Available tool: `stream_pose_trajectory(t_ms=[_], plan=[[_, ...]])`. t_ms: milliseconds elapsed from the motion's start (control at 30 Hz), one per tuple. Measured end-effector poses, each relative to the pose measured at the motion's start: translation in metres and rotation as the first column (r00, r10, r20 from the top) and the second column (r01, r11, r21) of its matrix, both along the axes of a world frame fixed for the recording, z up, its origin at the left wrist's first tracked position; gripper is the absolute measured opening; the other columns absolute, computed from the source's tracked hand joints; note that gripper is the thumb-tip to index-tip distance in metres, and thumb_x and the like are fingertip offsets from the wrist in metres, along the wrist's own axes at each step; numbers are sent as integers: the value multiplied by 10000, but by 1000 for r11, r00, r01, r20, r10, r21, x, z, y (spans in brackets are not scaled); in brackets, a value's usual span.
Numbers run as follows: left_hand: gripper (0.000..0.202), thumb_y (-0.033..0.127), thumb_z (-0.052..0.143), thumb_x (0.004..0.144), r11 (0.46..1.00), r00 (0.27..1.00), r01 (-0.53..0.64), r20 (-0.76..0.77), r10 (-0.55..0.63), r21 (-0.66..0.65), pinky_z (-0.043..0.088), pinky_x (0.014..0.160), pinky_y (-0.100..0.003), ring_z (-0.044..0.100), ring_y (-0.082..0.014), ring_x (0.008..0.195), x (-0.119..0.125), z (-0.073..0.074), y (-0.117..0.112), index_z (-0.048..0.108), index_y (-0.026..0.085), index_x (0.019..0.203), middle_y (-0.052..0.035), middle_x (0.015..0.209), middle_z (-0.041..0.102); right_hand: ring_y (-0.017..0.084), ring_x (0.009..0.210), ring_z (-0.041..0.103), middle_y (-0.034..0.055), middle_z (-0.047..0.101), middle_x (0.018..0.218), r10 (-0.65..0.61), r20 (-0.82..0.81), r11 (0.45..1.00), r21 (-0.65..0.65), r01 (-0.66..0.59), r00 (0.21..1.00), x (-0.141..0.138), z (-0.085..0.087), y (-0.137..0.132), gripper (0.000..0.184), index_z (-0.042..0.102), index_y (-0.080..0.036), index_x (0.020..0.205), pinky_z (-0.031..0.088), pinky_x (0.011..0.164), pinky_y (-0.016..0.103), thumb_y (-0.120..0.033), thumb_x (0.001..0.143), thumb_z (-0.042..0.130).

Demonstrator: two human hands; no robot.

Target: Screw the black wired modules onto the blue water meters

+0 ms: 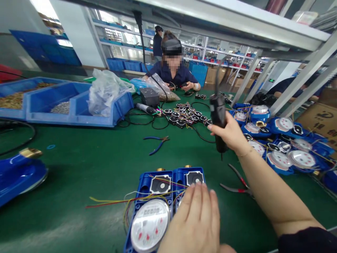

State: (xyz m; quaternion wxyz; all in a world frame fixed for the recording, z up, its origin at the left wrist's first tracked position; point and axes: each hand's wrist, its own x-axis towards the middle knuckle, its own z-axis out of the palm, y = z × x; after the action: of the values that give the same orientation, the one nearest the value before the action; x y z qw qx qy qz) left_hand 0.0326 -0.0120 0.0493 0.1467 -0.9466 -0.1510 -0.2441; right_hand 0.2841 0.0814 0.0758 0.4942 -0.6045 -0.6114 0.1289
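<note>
My right hand (231,135) is wrapped round a black electric screwdriver (219,117), holding it upright above the green table, its bit pointing down. My left hand (196,218) lies flat, fingers together, on top of the right one of two blue water meters (195,177) at the near edge. The left meter (151,218) shows its white dial and a black module, with red and yellow wires (113,201) trailing leftwards.
Red-handled pliers (238,186) lie under my right forearm; blue-handled pliers (156,144) lie mid-table. Many blue meters (279,147) are piled at right, black modules (186,116) in the centre, blue bins (65,105) at left. A person sits working across the table.
</note>
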Motion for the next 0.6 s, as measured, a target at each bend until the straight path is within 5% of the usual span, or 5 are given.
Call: stream_pose_trajectory(t_ms=[100,300,467,600], plan=[[874,751,245,805,987,991,-79,-117,62,-143,464,892,-427,579,-334,1069,0,-5,19,614,8,1080,-232,1145,595,119,707,557,12,458,947,37,-235,984,180,6,971,-15,39,-15,410,390,-235,1130,543,679,301,-327,769,561],[716,660,424,796,986,997,-10,-77,-3,-165,424,934,-395,571,-299,1091,3,-17,31,624,44,1103,-181,1196,577,158,667,588,24,568,773,319,-534,864,504,-8,783,-54,75,-32,443,487,-195,1105,517,641,313,-113,679,577],[462,388,495,805,985,995,-47,-98,31,-165,457,876,-379,585,-299,1068,5,-28,28,622,59,1102,-171,1177,595,129,556,518,47,547,712,375,-506,874,472,-114,777,-79,81,-33,267,498,-160,1106,454,523,266,-189,855,409],[376,235,388,864,982,991,-83,-119,63,-168,474,866,-339,568,-267,1100,5,-36,25,586,88,1148,-133,1201,594,138,487,474,22,531,637,301,-537,943,291,-162,788,-102,78,-39,184,481,-207,1003,443,466,291,-316,857,456]])
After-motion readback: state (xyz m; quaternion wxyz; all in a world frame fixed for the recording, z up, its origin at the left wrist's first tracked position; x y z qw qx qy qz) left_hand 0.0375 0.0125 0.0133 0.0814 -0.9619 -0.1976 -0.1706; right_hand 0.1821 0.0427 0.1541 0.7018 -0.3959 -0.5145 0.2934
